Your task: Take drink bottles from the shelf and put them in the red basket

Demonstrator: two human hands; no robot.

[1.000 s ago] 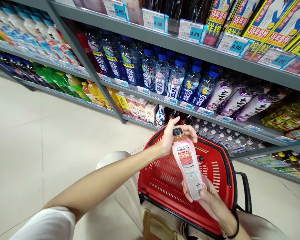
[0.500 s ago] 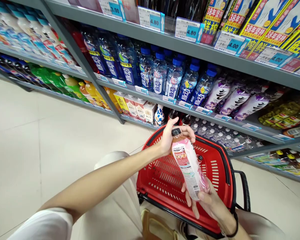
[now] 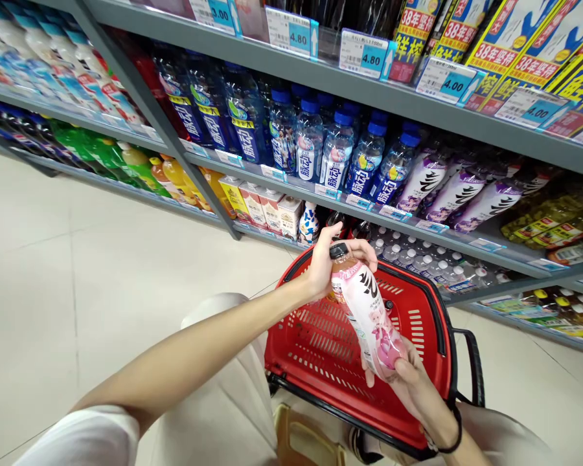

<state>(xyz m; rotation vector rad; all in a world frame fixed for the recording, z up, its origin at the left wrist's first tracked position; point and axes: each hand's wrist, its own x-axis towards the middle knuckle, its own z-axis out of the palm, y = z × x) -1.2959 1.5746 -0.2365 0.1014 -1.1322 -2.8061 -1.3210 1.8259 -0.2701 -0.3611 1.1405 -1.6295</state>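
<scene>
A drink bottle (image 3: 372, 310) with a black cap and a pink-and-white label slants across the view between my hands. My left hand (image 3: 326, 262) is closed around its neck, just under the cap. Lower down, my right hand (image 3: 412, 375) grips the bottle's base, thumb on the near side and fingers partly hidden behind it. The label's front, with a large black character and a pink figure, faces up toward me. Beneath the bottle is a red shopping basket (image 3: 311, 369) with slotted walls; a dark-capped bottle (image 3: 388, 305) shows inside it, mostly hidden.
Grey shelves (image 3: 291, 65) run across the front, holding blue-capped bottles (image 3: 337, 152), purple-and-white bottles (image 3: 422, 178) and small cartons (image 3: 272, 210). A black basket handle (image 3: 476, 369) sticks out to the right. A beige stool (image 3: 306, 440) is below me, on the pale tiled floor (image 3: 111, 291).
The bottle has been turned about its length, so the label's front now faces me instead of its printed back panel. Both hands keep their hold, and my right fingers have curled further under the base.
</scene>
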